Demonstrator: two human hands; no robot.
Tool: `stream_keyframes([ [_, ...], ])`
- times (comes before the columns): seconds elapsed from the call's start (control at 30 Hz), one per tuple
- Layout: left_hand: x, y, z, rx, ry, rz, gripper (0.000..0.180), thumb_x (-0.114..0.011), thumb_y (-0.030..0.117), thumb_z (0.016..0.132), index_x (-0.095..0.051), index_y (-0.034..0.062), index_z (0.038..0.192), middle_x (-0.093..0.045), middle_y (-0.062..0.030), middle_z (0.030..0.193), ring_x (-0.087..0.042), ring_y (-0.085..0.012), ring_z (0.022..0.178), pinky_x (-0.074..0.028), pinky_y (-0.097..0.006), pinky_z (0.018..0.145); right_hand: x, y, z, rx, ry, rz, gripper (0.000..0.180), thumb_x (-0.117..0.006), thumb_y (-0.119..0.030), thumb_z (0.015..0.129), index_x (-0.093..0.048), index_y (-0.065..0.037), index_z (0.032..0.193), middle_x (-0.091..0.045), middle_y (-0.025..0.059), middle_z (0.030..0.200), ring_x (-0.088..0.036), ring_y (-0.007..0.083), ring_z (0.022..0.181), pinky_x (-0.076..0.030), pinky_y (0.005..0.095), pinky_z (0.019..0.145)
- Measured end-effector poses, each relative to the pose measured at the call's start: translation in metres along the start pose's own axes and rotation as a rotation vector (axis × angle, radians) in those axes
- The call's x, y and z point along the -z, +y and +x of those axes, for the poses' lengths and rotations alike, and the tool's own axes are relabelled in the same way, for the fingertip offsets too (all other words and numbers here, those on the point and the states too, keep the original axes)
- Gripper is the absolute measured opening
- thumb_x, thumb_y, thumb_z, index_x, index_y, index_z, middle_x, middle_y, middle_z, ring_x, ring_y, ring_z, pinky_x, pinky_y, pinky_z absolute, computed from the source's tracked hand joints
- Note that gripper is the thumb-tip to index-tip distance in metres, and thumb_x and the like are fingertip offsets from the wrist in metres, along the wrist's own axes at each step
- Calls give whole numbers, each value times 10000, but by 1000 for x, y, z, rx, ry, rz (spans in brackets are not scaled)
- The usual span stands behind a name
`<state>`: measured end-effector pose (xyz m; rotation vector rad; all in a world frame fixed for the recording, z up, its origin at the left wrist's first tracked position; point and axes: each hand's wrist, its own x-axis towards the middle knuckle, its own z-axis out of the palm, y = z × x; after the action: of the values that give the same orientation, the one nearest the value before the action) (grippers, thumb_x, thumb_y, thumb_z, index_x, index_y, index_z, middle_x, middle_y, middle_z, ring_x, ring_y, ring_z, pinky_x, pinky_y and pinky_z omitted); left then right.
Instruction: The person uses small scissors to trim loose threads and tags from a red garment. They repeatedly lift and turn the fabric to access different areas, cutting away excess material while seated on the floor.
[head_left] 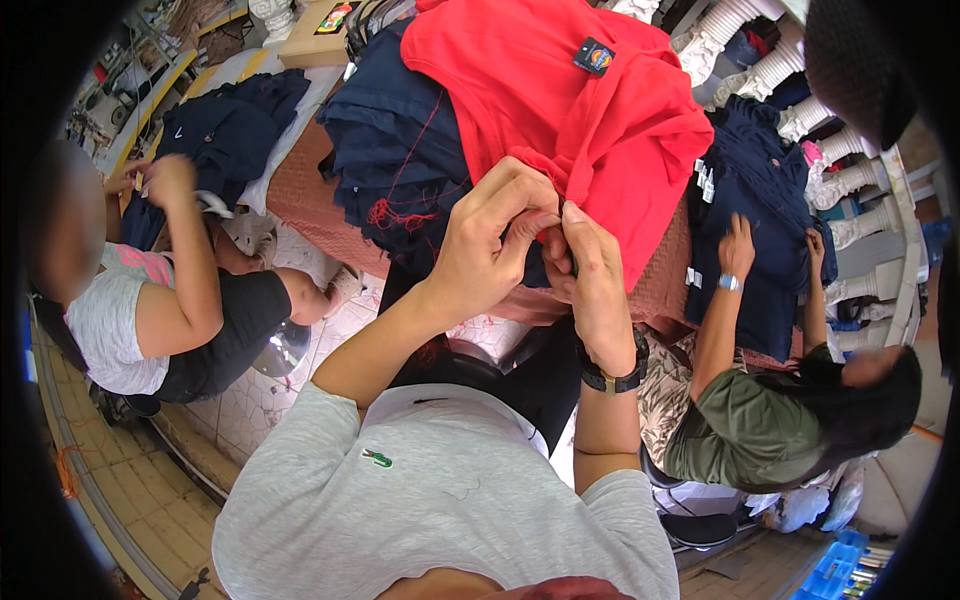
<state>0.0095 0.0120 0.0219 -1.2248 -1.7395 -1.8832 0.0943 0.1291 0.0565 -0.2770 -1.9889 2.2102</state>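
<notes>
A red garment [620, 130] with a dark hang tag [594, 57] lies spread over a stack of navy garments [385, 130] in front of me. My left hand [498, 232] is closed in a pinch at the near edge of the red cloth. Its fingertips almost meet those of my right hand [592, 270], also closed, at the same bunched edge. Something small and dark shows in the right palm, mostly covered by the fingers. A tangle of red thread [385, 212] hangs down the navy stack, left of my hands.
A brown textured cover [320, 220] drapes the table. At the left a seated person [150, 310] handles navy garments [225, 125]. Another person [760, 420] on the right has both hands on navy garments [750, 230]. White balusters [850, 185] line the right side.
</notes>
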Motion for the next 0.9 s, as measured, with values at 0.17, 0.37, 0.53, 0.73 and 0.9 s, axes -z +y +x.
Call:
stream_keyframes([
  [0.17,29,12,-3,-28,-230,87,171,-753,113,845,-621,25,910,-564,-109,977,-589,-254,933,-481,-356,770,21,16,0,245,3,-26,459,-354,-392,1093,-443,-78,771,-347,-50,645,-299,42,552,-213,248,483],
  [0.37,55,-4,-11,452,58,320,318,-649,293,987,-537,-3,1011,-580,-134,940,-598,-251,800,-494,-336,759,5,3,-11,392,379,-530,386,-746,-314,902,-507,-12,893,-530,27,799,-447,90,619,-319,246,487],
  [0.53,38,-8,-17,543,-63,-153,443,-649,178,1003,-390,70,1346,-609,-71,987,-566,-126,902,-440,-282,863,-5,25,11,531,472,-620,505,-871,-206,790,-540,11,1105,-611,88,922,-500,91,663,-348,241,486],
  [0.73,34,-1,-19,397,-29,-286,424,-664,58,959,-518,4,1353,-627,-41,939,-552,-104,860,-460,-266,829,6,21,3,400,263,-91,361,-712,25,904,-537,-29,1215,-634,40,1036,-505,11,702,-355,160,536],
  [0.9,36,4,-18,439,38,-462,504,-656,-57,926,-528,-7,1410,-537,45,804,-461,5,735,-402,-155,683,12,11,-5,348,261,82,318,-736,-30,912,-564,-54,1178,-632,21,1037,-518,0,676,-342,159,500],
])
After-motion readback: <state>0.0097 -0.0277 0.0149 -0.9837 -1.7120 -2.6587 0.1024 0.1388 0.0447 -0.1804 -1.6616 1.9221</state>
